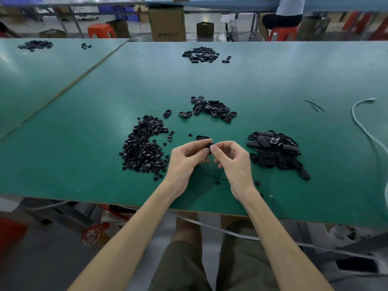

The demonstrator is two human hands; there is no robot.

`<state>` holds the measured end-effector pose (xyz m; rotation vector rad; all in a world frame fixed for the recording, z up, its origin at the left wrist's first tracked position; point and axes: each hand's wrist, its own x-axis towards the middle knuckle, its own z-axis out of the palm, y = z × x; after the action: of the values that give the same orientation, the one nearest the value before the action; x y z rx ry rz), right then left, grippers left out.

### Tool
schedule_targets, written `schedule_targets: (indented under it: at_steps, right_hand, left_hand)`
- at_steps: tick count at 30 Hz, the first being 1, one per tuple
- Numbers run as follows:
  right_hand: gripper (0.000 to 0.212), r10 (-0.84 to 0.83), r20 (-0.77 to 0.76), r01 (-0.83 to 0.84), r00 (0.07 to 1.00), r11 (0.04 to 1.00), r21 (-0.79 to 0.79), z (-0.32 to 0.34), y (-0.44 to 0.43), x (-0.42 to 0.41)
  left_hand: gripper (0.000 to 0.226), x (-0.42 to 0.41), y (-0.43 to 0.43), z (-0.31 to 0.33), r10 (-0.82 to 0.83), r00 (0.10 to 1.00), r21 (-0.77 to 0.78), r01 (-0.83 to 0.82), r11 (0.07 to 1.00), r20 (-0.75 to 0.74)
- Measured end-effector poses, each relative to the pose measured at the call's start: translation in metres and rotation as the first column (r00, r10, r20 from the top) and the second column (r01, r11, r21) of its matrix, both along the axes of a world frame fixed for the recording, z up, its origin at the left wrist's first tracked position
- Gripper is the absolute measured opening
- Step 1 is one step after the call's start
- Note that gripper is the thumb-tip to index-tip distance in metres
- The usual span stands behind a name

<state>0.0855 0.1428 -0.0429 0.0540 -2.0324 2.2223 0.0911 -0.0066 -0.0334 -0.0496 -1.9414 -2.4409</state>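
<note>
Both hands meet above the near middle of the green desk [273, 80], holding a small black part [209, 145] between them, clear of the surface (fingertips hide most of it, so its shape is hard to tell). The left hand [186, 158] has its fingers curled and pinches the part with thumb and forefinger. The right hand [234, 162], curled likewise, pinches it from the other side. A heap of small round pieces [142, 148] lies just left of the hands, a heap of oval shells [275, 152] just right, and another oval heap [212, 109] lies behind. A white cable [365, 133] trails along the desk's right side.
</note>
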Motion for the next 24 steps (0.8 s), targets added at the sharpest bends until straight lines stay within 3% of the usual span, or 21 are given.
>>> schedule_targets:
  at_steps: [24]
  right_hand:
    - [0.012,0.063,0.014,-0.064,0.998,0.996,0.064,0.0031,-0.0015,0.0003]
  left_hand:
    - [0.025,-0.0004,0.0019,-0.0037,0.039,0.999,-0.018,-0.039,0.999,-0.027]
